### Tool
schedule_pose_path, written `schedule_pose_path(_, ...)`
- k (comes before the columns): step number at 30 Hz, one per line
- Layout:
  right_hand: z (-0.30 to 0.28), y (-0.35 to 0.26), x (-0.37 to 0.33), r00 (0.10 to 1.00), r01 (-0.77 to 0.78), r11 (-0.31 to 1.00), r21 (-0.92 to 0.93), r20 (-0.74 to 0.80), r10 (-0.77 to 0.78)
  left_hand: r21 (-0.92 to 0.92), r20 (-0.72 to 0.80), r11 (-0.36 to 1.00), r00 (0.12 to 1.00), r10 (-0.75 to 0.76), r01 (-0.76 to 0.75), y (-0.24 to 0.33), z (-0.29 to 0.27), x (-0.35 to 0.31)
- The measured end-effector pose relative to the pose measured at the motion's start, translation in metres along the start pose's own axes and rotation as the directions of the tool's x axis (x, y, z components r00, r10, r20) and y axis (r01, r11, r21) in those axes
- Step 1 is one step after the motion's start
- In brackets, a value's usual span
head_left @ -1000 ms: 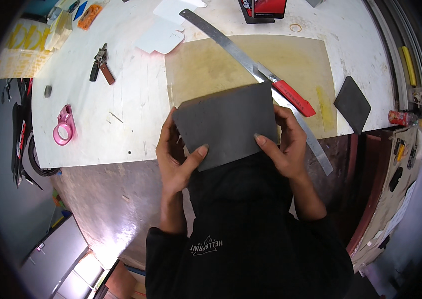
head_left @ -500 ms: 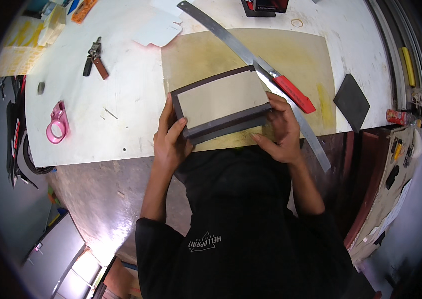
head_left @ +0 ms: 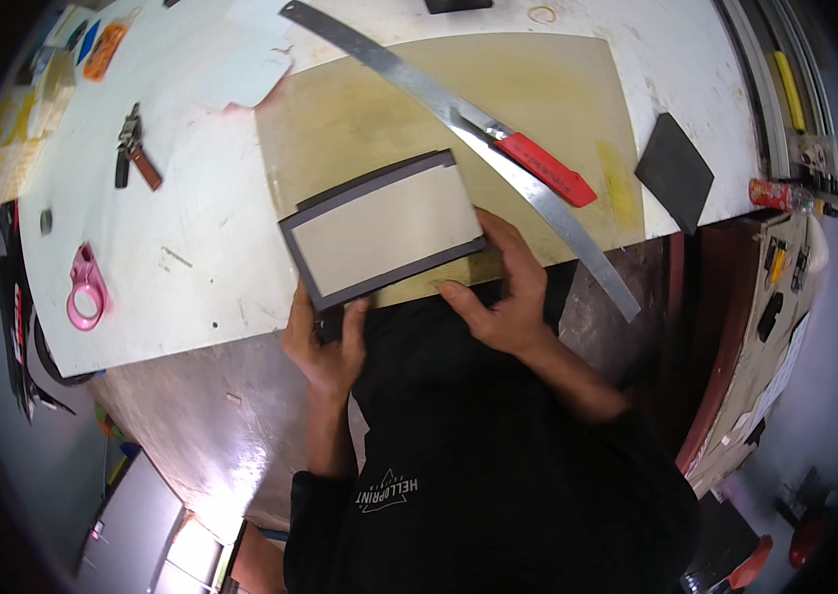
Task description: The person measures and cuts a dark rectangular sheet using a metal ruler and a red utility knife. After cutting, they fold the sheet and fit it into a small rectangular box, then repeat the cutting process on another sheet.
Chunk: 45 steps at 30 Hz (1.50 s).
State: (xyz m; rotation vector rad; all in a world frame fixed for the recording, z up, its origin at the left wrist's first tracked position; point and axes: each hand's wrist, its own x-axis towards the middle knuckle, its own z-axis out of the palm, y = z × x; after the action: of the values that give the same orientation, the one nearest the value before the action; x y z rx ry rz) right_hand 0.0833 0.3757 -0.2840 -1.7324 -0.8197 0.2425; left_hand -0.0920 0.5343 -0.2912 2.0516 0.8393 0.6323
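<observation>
A shallow cardboard box (head_left: 389, 230) with a beige panel and dark wrapped edges is tilted above the mat near the table's front edge. Its lower left corner rests in my left hand (head_left: 325, 346), whose fingers go out of sight beneath it while the thumb stands by the front edge. At the right end, my right hand (head_left: 508, 297) has its fingers against the box's side, with the thumb held apart below. A steel ruler (head_left: 389, 69) and a red-handled cutter knife (head_left: 548, 168) lie just beyond my right hand.
A yellowish cutting mat (head_left: 538, 79) covers part of the white table (head_left: 201, 287). Right of it lies a black flat piece (head_left: 675, 173). On the left are a pink tape dispenser (head_left: 87, 292) and a tool with brown and black handles (head_left: 137, 148).
Both hands have brought the box left and slightly nearer, tipping its beige panel more toward view. The right thumb has swung left. The whole view has shifted a little.
</observation>
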Motion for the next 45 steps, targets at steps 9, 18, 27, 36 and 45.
schedule_pose_path(9,0.009,0.004,-0.005,0.994,0.027,0.999,0.031,-0.106,-0.024,0.038,-0.09,0.999,0.995,0.037,-0.034,-0.013,0.007,-0.005)
schedule_pose_path(18,0.009,0.001,0.003,0.987,0.019,0.998,0.062,-0.161,-0.009,0.017,-0.127,1.0,0.992,0.014,-0.012,-0.016,0.006,-0.008)
schedule_pose_path(27,0.007,-0.002,0.008,0.987,-0.033,0.997,0.073,-0.152,0.044,-0.092,-0.101,0.996,0.995,-0.002,-0.008,-0.016,0.003,-0.011)
schedule_pose_path(36,-0.005,-0.012,0.022,0.987,-0.133,0.987,0.087,-0.083,0.14,-0.232,-0.035,0.954,0.979,-0.201,0.188,0.004,-0.014,0.006)
schedule_pose_path(45,-0.009,-0.008,0.028,0.967,-0.252,0.952,0.175,0.024,0.252,-0.207,0.039,0.887,0.909,-0.415,0.414,0.047,-0.022,0.027)
